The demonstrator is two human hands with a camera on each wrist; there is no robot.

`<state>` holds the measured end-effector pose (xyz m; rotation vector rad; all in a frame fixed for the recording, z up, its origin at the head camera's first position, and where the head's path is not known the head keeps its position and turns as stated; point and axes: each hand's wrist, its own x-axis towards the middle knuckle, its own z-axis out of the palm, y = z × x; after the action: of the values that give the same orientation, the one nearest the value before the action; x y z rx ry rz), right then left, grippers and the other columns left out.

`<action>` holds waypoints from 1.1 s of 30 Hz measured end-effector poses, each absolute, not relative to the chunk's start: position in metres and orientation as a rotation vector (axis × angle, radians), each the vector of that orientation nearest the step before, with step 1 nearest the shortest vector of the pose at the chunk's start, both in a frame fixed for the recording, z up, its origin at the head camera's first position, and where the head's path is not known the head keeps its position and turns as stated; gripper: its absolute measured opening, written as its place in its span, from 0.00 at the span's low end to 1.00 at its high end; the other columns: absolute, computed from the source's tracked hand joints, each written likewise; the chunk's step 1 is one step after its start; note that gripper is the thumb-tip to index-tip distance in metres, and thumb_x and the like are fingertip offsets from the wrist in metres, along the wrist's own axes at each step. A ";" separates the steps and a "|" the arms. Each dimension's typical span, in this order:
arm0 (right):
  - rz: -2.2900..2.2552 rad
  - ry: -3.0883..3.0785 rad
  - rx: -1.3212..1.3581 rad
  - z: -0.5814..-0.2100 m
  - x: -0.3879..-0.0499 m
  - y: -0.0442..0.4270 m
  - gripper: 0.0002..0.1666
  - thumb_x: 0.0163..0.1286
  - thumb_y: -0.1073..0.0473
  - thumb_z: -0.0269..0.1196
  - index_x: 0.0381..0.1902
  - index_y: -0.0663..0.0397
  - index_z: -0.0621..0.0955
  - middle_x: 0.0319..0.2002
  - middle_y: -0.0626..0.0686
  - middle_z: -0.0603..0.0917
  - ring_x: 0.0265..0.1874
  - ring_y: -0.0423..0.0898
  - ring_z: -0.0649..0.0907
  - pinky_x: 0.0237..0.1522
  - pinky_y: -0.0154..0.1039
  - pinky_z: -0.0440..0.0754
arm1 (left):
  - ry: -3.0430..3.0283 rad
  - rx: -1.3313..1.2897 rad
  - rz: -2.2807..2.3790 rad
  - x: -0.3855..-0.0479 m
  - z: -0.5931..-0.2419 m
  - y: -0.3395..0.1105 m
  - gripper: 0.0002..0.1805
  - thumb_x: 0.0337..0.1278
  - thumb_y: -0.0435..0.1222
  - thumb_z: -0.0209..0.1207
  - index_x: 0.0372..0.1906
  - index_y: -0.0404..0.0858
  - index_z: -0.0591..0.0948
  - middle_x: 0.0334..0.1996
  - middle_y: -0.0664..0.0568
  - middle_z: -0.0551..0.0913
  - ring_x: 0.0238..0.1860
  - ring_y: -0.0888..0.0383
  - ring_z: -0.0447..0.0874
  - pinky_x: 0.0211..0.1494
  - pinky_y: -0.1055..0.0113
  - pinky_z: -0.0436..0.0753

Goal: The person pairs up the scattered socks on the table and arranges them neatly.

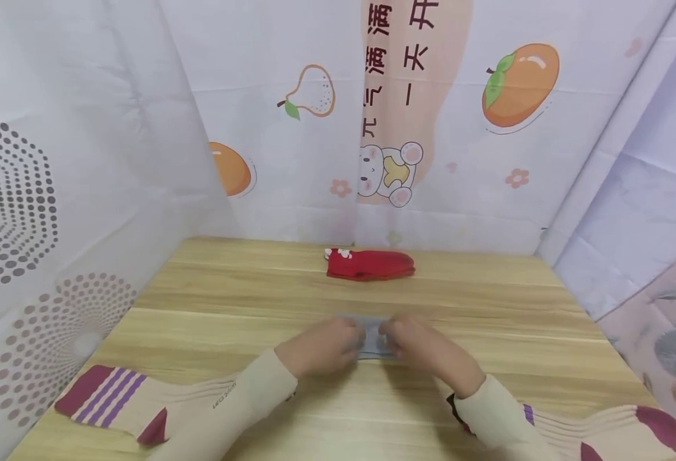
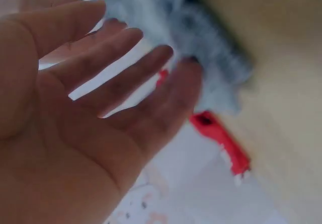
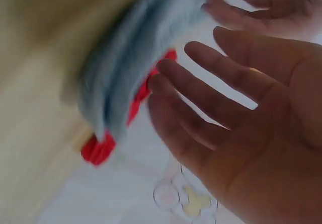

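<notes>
A folded grey-blue cloth item, perhaps a pair of socks (image 1: 376, 346), lies flat at the middle of the table. At its left end is my left hand (image 1: 329, 346), and at its right end my right hand (image 1: 421, 346). Both hands have their fingers extended and slightly bent in the wrist views, with nothing gripped in either palm. The fingertips lie close to the grey-blue cloth (image 3: 123, 65); whether they touch it is hard to tell because of blur. Behind it sits a folded red pair of socks (image 1: 370, 264) with white decoration at its left end.
A cream sock (image 1: 116, 397) with purple stripes and maroon toe and heel lies at the front left, partly under my left sleeve. Another cream and maroon sock (image 1: 609, 429) is at the front right, beside my right sleeve. Printed curtains (image 1: 292, 166) border the wooden table (image 1: 228, 275).
</notes>
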<state>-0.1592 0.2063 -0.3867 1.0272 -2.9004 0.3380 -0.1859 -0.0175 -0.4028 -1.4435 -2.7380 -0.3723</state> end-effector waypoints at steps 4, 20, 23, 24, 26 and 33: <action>0.318 -2.888 1.118 -0.394 -0.150 0.204 0.10 0.68 0.63 0.65 0.45 0.61 0.84 0.41 0.54 0.84 0.44 0.50 0.83 0.49 0.49 0.81 | -2.660 -1.470 -0.246 -0.176 -0.409 -0.022 0.05 0.62 0.37 0.63 0.38 0.41 0.84 0.30 0.57 0.79 0.30 0.64 0.73 0.37 0.70 0.78; 0.336 -2.912 1.077 -0.404 -0.153 0.206 0.18 0.69 0.57 0.66 0.54 0.59 0.82 0.47 0.54 0.82 0.49 0.51 0.81 0.53 0.51 0.79 | -2.683 -1.422 -0.093 -0.175 -0.417 -0.027 0.16 0.63 0.50 0.62 0.43 0.42 0.80 0.35 0.56 0.76 0.37 0.61 0.75 0.48 0.66 0.80; 0.357 -2.910 1.081 -0.403 -0.157 0.207 0.19 0.68 0.58 0.67 0.54 0.60 0.82 0.47 0.55 0.82 0.48 0.51 0.81 0.51 0.51 0.80 | -2.706 -1.417 -0.083 -0.180 -0.417 -0.026 0.17 0.62 0.51 0.63 0.44 0.42 0.80 0.36 0.56 0.76 0.37 0.62 0.75 0.44 0.67 0.80; 0.356 -2.906 1.086 -0.403 -0.159 0.207 0.19 0.68 0.58 0.67 0.54 0.60 0.82 0.47 0.54 0.82 0.48 0.51 0.81 0.51 0.51 0.80 | -2.712 -1.417 -0.077 -0.181 -0.417 -0.026 0.18 0.62 0.51 0.63 0.45 0.42 0.80 0.36 0.56 0.77 0.38 0.62 0.75 0.45 0.67 0.80; 0.348 -2.888 1.091 -0.404 -0.162 0.207 0.19 0.67 0.59 0.68 0.53 0.61 0.82 0.47 0.55 0.82 0.48 0.52 0.81 0.51 0.51 0.80 | -2.717 -1.420 -0.067 -0.183 -0.417 -0.025 0.19 0.62 0.51 0.63 0.46 0.42 0.80 0.38 0.55 0.78 0.40 0.60 0.77 0.48 0.66 0.80; 0.331 -2.830 1.105 -0.410 -0.174 0.207 0.18 0.63 0.61 0.70 0.50 0.61 0.83 0.45 0.55 0.83 0.46 0.52 0.82 0.53 0.53 0.78 | -2.744 -1.423 -0.048 -0.190 -0.416 -0.023 0.19 0.63 0.51 0.61 0.47 0.41 0.80 0.39 0.54 0.80 0.44 0.57 0.80 0.54 0.63 0.80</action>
<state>-0.1743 0.2075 -0.4101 1.1051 -2.8301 0.3312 -0.1904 -0.0232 -0.4158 -1.4229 -2.7441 -0.0482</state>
